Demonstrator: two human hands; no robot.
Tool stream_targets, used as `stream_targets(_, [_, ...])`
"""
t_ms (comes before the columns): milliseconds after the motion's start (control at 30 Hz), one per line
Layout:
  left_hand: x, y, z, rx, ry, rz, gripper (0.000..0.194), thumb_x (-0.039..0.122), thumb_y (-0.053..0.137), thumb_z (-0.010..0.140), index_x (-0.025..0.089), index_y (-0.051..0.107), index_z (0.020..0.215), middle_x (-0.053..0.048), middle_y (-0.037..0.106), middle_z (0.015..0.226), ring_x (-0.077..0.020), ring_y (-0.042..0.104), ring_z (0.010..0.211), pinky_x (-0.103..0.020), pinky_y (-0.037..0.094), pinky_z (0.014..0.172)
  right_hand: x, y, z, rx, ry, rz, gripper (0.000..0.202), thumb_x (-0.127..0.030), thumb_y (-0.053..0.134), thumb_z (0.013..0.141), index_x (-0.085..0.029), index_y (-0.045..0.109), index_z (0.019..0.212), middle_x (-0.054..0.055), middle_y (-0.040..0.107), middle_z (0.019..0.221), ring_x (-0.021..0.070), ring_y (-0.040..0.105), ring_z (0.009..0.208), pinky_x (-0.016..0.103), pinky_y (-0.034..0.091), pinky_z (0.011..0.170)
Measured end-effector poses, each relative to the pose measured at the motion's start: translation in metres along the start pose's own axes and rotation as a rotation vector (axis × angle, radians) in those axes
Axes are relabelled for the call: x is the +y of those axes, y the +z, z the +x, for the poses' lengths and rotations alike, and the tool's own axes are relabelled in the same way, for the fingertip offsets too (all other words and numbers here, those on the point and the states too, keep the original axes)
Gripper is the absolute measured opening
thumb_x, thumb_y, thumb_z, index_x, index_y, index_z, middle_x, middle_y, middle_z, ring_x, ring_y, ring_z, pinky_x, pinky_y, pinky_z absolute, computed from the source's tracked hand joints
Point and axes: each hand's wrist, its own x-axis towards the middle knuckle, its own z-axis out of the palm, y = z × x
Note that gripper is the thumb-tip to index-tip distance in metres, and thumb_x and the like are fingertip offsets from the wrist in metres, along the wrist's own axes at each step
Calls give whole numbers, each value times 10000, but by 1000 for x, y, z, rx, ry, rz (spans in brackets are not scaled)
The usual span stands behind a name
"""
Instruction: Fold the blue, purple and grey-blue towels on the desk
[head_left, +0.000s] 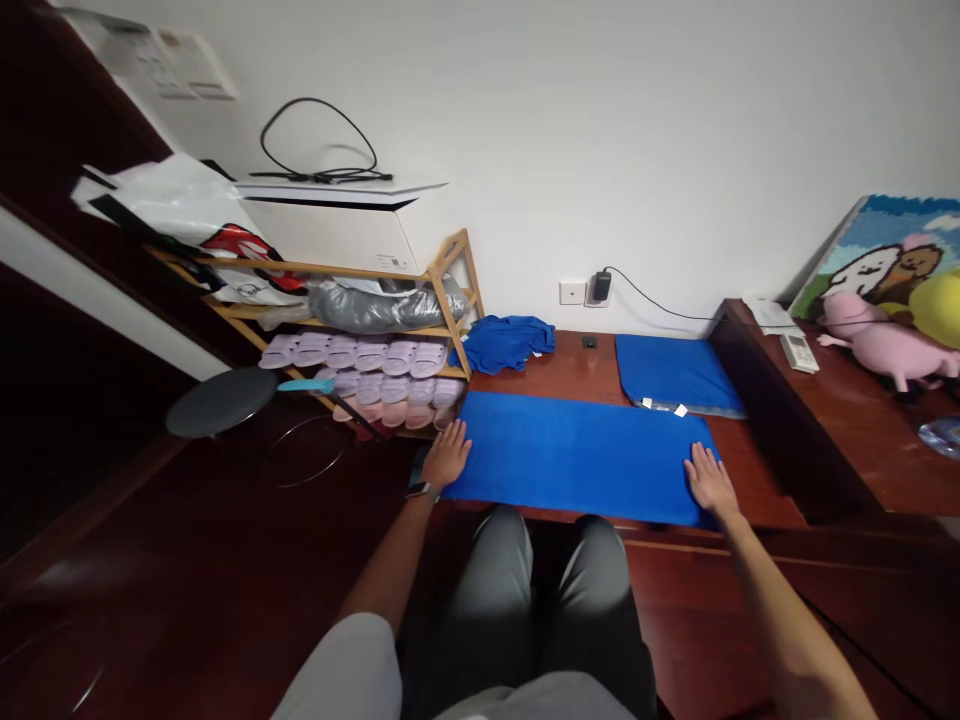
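A blue cloth lies spread in a long flat rectangle on the reddish-brown wooden surface in front of my knees. My left hand rests flat on its left edge, fingers stretched out, with a watch on the wrist. At the opposite end, my right hand lies open on the right edge of the cloth. Behind it, near the wall, sits a folded blue cloth with white tags along its front edge. A crumpled blue cloth is heaped at the back left, beside the rack.
To the left stands a wooden rack with rows of lilac and pink slippers and a white box on top. A round dark stool is farther left. On the right ledge are a remote and a pink plush toy.
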Motion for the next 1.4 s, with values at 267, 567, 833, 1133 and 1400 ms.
stream_targets(267, [131, 28, -31, 4, 345, 16, 606, 446, 255, 1110, 190, 384, 1644, -58, 340, 1728, -198, 260, 1614, -393, 175, 1343, -194, 26, -67, 137, -460, 135, 674, -452, 145, 1100, -143, 338, 1667, 115, 353, 1707, 261, 257, 1613, 494, 170, 1319])
stream_targets(567, [39, 30, -59, 47, 24, 93, 650, 473, 253, 1089, 204, 323, 1677, -131, 370, 1703, -293, 308, 1597, -545, 246, 1301, -80, 38, -82, 139, -207, 75, 820, -599, 47, 1053, -144, 342, 1667, 123, 366, 1700, 286, 281, 1604, 517, 191, 1305])
stream_targets(833, [-4, 26, -68, 107, -97, 69, 692, 472, 170, 1091, 128, 272, 1682, -182, 416, 1672, -319, 371, 1566, -554, 333, 1259, 35, 21, -63, 71, 30, 65, 834, -555, 73, 1017, -90, 276, 1679, 130, 284, 1737, 284, 230, 1620, 532, 204, 1300])
stream_targets(1133, [55, 8, -41, 130, 106, 63, 635, 412, 211, 1102, 133, 355, 1653, -144, 375, 1702, -281, 293, 1604, -505, 244, 1313, -91, 6, -66, 183, -165, 75, 750, -458, 97, 1064, -65, 380, 1638, 144, 308, 1725, 288, 206, 1626, 492, 146, 1324])
stream_targets(1400, [157, 50, -1, -34, 325, 35, 577, 461, 293, 1108, 276, 393, 1645, -45, 374, 1710, -242, 311, 1597, -485, 242, 1312, -220, 30, -52, 15, -454, 129, 679, -485, 205, 1092, -154, 321, 1673, 117, 325, 1715, 253, 255, 1613, 497, 177, 1312])
